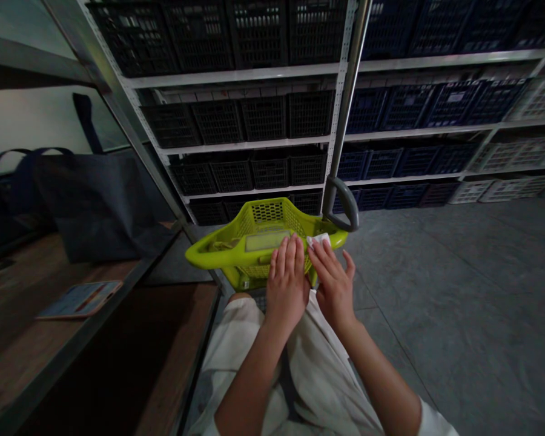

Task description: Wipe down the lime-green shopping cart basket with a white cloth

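Observation:
A lime-green plastic basket (218, 259) with perforated walls stands in front of my knees, a clear panel set in its near rim. My left hand (287, 278) lies over that rim near the panel, fingers straight and side by side. Just to its right, my right hand (333, 278) presses a crumpled white cloth or tissue (318, 240) against the rim with its fingertips. A metal pole (345, 115) with a grey loop handle (346, 204) rises at the basket's right end.
Shelves (236, 74) of dark crates stand behind the basket, with pale crates (490, 157) at the right. On the left, a wooden table (9, 321) holds a dark bag (100, 206) and a phone or tablet (80, 300). Grey floor (458, 290) lies to the right.

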Tool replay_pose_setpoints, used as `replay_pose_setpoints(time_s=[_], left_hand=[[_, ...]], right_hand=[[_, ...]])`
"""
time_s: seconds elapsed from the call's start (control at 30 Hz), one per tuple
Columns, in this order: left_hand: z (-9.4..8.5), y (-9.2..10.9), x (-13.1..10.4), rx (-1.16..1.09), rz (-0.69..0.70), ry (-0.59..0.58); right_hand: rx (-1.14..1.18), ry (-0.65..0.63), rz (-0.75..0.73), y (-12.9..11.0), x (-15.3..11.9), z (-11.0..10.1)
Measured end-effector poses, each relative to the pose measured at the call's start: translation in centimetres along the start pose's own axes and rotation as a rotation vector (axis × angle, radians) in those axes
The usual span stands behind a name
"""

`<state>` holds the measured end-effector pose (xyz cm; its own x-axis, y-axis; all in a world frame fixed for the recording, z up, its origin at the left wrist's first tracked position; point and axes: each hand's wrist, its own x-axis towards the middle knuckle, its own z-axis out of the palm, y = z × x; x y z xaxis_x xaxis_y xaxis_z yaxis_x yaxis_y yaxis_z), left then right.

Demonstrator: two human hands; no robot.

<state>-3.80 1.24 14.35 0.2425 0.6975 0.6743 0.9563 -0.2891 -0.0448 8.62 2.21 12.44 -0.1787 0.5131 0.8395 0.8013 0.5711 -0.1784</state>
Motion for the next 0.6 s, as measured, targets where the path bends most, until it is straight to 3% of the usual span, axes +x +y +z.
replay_pose_setpoints(time_s=[0.13,0.3,0.4,0.53,0.6], left_hand=[[-0.1,-0.1,-0.1,-0.006,-0.004,-0.009],[-0.3,0.1,0.3,-0.012,0.000,-0.044],[-0.1,0.3,0.4,-0.004,-0.008,-0.042],[0.3,0.2,0.3,0.010,0.011,-0.017],[0.3,0.1,0.2,0.010,0.017,-0.013]], right_hand=[[-0.020,-0.054,-0.073,1.8,-0.6,-0.4],[-0.059,0.107,0.161,4.3,-0.3,-0.1],[-0.042,0.147,0.199,3.2,-0.1,0.6],[0.012,0.033,0.012,0.7,-0.2,1.2],[0.014,-0.009,-0.058,0.7,-0.3,1.1]])
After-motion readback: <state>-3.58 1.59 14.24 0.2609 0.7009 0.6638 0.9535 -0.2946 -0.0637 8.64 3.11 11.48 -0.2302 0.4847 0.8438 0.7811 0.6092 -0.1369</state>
